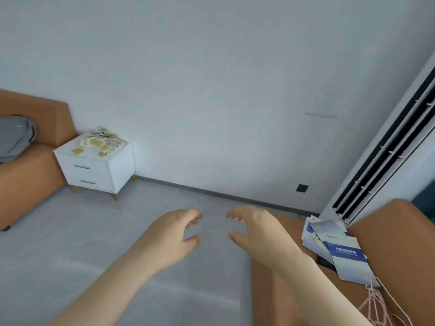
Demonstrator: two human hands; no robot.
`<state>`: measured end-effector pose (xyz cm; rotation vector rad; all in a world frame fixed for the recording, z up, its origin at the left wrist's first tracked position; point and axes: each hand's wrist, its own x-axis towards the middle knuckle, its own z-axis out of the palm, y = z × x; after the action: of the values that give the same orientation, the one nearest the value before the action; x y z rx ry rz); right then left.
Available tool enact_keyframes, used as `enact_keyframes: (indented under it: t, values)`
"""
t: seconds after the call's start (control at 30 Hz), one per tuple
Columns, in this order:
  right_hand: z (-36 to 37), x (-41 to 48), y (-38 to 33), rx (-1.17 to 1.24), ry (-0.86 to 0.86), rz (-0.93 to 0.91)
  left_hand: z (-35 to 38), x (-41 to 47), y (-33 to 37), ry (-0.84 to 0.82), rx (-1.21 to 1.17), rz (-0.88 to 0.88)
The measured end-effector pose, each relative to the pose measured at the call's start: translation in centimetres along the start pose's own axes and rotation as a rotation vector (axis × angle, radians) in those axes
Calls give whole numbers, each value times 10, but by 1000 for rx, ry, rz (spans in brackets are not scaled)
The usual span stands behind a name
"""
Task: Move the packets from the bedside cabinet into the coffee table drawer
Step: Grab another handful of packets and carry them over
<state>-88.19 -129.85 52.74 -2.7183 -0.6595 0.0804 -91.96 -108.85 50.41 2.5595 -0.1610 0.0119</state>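
Hovering side by side above the grey floor (94, 231) in the near centre, the left hand (171, 234) and the right hand (254, 229) face each other, palms turned inward. The fingers of both hands are loosely curled with the thumbs spread, and neither hand holds or touches anything; a small gap separates their fingertips.

The packets (101, 141), pale with yellow panels, lie in a loose heap on top of the white bedside cabinet (94, 170) at the far left, well apart from both hands. A few packets lie singly toward the cabinet's near edge. The cabinet stands on short yellow legs against the pale wall (211, 90), and its two drawer fronts, the upper drawer (82, 166) and the lower drawer (87, 182), sit flush.

Orange upholstered furniture (30, 170) adjoins the cabinet on the left and carries a grey cushion (14, 137).

At the near right, a brown tabletop (277, 290) bears a fan of blue-and-white brochures (339, 245), with pink cord (374, 302) just beside them. A second orange upholstered piece (400, 243) lies to their right. A tall white air conditioner (386, 147) with dark vertical vents stands at the far right, and a black wall socket (302, 188) sits low on the wall near it.
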Motion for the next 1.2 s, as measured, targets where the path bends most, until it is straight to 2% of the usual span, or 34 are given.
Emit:
enact_keyframes:
  t: [0.3, 0.57, 0.8, 1.2]
  values:
    - [-9, 194, 24, 30, -59, -240, -27, 122, -50, 137, -20, -221]
    - [18, 331, -2, 41, -169, -385, -59, 189, -130, 187, -19, -387]
    - [56, 464, -62, 39, -209, -418, -117, 251, -238, 239, -6, -441]
    - [109, 669, -149, 46, -270, -424, -211, 361, -410, 214, -36, -500]
